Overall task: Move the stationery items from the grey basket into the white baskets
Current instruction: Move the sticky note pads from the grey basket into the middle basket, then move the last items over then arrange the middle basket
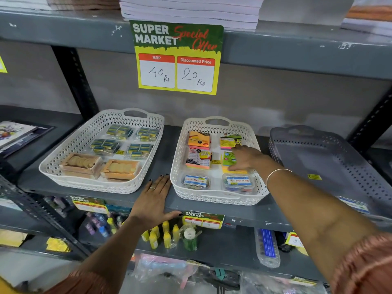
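Note:
Two white baskets stand on the grey shelf. The left white basket (63, 168) holds packs of staples and two trays of round discs. The right white basket (259, 187) holds sticky-note packs and two small clear boxes. My right hand (247, 158) reaches into it, fingers spread over a green and yellow sticky-note pack (228, 156), touching it without a clear grip. My left hand (154, 200) lies flat on the shelf between the two white baskets, holding nothing. The grey basket (331, 164) at the right looks empty.
A yellow and green price sign (177, 58) hangs from the upper shelf above the baskets. Stacked notebooks (191, 9) lie on top. Yellow glue bottles (165, 236) and packed items fill the lower shelf. Books (17, 134) lie at the far left.

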A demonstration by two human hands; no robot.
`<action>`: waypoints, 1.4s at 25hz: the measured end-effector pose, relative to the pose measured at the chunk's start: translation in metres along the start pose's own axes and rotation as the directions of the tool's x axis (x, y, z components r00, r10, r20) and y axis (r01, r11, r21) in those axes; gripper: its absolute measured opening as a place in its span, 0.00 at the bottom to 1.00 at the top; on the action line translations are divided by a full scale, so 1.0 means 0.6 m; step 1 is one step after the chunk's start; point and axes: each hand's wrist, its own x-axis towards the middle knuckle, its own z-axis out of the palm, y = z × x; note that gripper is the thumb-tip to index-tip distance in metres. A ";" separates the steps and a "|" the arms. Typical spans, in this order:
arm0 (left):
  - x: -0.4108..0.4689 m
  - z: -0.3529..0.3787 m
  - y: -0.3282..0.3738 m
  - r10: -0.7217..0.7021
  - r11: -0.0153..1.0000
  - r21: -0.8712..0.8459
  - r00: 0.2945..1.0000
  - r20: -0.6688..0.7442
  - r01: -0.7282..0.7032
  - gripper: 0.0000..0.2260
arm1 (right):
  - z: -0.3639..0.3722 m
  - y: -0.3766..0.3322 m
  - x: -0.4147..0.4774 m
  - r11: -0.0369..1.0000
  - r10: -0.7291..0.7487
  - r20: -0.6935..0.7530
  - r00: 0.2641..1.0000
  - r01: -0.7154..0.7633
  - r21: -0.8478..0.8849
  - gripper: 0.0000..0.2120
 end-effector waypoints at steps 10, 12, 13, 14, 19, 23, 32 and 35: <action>-0.001 -0.003 0.000 0.005 1.000 0.022 1.000 0.005 -0.005 0.54 | 0.008 -0.003 0.007 0.998 -0.021 0.055 0.998 0.018 0.053 0.34; 0.000 -0.001 -0.001 0.005 1.000 0.021 1.000 0.015 -0.005 0.54 | 0.010 -0.003 0.005 0.998 -0.026 0.056 0.998 0.023 0.054 0.35; 0.000 -0.001 -0.001 0.003 1.000 0.021 1.000 0.017 -0.003 0.54 | 0.010 -0.004 0.004 0.998 -0.026 0.058 0.998 0.023 0.057 0.36; 0.000 0.000 -0.002 0.002 1.000 0.022 1.000 0.016 -0.003 0.54 | 0.009 -0.004 0.003 0.997 -0.024 0.063 0.998 0.020 0.069 0.38; 0.000 0.000 -0.001 -0.003 1.000 0.005 1.000 0.005 0.003 0.55 | -0.014 0.017 -0.027 0.977 0.033 -0.066 0.997 -0.018 0.214 0.41; -0.007 -0.011 0.000 0.019 1.000 -0.019 1.000 0.015 -0.019 0.53 | -0.021 0.071 -0.062 0.968 0.231 -0.438 0.869 -0.160 0.192 0.25; -0.092 -0.005 0.196 0.382 0.905 -0.123 0.906 -0.185 -0.407 0.30 | 0.034 0.224 -0.148 0.836 0.548 -0.179 0.817 -0.536 0.117 0.23; -0.036 -0.034 0.316 0.564 0.816 -0.098 0.821 -0.084 -0.570 0.31 | 0.043 0.263 -0.196 0.780 0.623 -0.019 0.782 -0.619 0.093 0.23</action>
